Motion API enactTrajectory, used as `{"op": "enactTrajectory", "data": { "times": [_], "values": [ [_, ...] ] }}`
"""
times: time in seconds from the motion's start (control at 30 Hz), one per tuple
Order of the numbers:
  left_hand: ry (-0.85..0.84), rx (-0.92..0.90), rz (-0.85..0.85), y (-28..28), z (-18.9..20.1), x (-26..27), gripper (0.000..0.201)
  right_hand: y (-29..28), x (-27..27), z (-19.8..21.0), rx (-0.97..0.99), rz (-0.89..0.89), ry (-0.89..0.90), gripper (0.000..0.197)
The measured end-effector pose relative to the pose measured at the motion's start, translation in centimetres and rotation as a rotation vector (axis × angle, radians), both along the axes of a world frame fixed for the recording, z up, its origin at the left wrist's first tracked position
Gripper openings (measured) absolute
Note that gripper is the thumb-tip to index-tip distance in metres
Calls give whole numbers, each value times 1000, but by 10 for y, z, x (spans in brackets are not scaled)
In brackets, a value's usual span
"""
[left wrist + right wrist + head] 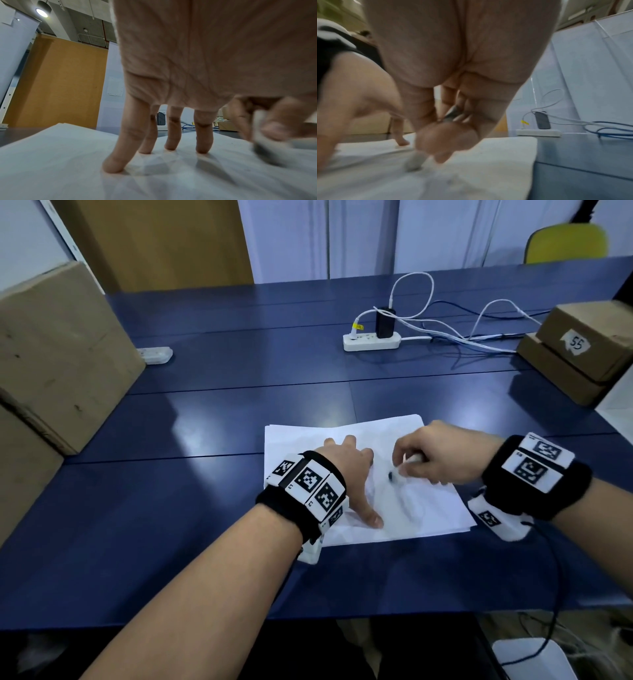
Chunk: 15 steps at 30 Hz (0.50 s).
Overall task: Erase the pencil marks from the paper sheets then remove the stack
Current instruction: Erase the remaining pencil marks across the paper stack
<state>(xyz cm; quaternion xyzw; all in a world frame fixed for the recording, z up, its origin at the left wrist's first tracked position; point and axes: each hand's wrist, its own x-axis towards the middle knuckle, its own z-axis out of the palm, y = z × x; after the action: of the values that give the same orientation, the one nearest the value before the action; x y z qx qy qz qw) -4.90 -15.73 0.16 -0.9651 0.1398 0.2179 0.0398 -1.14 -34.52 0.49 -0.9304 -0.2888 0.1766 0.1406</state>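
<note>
Stack (346,436) lies near table (205,412) edge, centre. Left hand (346,470) splayed flat, fingertips (113,166) pinning sheets. Right hand (442,457) pinches eraser (397,472), tip on paper. Sheets light, thin, crease easily; likely lift by edges.

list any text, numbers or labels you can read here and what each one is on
"55": handwritten on a torn white label stuck to the upper cardboard box at the right of the table.
Wristband markers: black-and-white coded squares, with tiny characters beside them too small to read.
Paper stack: faint pencil marks only, no words legible.
Power strip and charger: no readable print.
</note>
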Motion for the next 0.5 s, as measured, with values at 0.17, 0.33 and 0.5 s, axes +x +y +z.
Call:
{"op": "enactTrajectory", "data": {
  "times": [0.17, 0.33, 0.5],
  "values": [
    [-3, 7, -1, 0, -1, 0, 104, 6, -26, 11, -104, 165, 280, 7],
    [24, 1, 2, 0, 1, 1, 104, 4, 3, 0, -1, -45, -48, 3],
    [1, -1, 2, 0, -1, -1, 103, 2, -9, 2, -24, 77, 139, 6]
  ]
}}
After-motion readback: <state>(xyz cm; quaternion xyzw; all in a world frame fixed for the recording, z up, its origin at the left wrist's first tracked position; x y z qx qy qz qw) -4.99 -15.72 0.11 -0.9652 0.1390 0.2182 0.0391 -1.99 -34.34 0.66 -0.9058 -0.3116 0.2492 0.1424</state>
